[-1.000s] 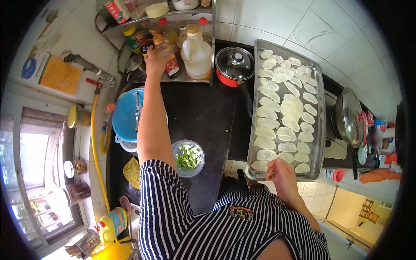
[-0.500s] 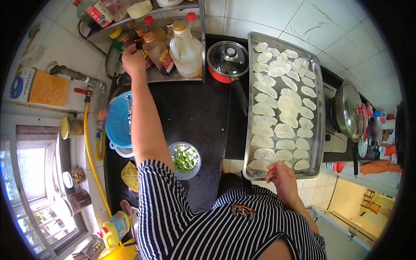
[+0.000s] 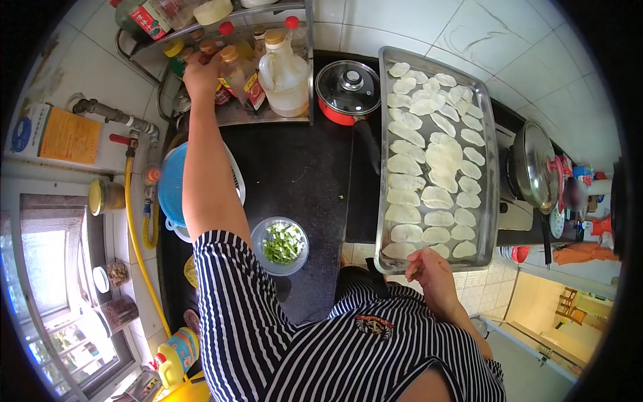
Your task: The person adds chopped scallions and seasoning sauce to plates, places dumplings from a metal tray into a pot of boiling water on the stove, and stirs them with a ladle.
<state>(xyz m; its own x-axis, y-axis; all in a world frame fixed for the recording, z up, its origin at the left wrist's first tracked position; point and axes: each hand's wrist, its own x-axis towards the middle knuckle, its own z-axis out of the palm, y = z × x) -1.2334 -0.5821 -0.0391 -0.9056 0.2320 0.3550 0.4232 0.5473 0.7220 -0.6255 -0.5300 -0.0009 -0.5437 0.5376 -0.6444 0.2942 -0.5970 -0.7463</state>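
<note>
My left hand (image 3: pixel 202 75) reaches into the lower level of the metal shelf, its fingers closed among the brown-capped bottles. What they grip is partly hidden. Right beside it stand a brown-capped seasoning bottle (image 3: pixel 242 80) and a large handled jug (image 3: pixel 284 77) of pale liquid. My right hand (image 3: pixel 434 276) hovers at the near edge of a metal tray (image 3: pixel 494 194), fingers loosely curled and apart, with nothing visible in them. Rows of pale, flat, oval slices (image 3: pixel 404 214) cover that tray. A clear bowl (image 3: pixel 303 258) of chopped green-and-white pieces (image 3: pixel 282 244) sits on the black counter.
A blue basket (image 3: pixel 173 184) is partly under my left forearm. Between shelf and tray stands a red pot (image 3: pixel 347 94) with a glass lid. A lidded wok (image 3: pixel 538 161) is beyond the tray at right. A yellow hose (image 3: pixel 139 248) runs along the left wall.
My left hand has moved slightly farther into the shelf, toward the brown caps, and the forearm has shifted left over the basket. My right hand stays almost where it was.
</note>
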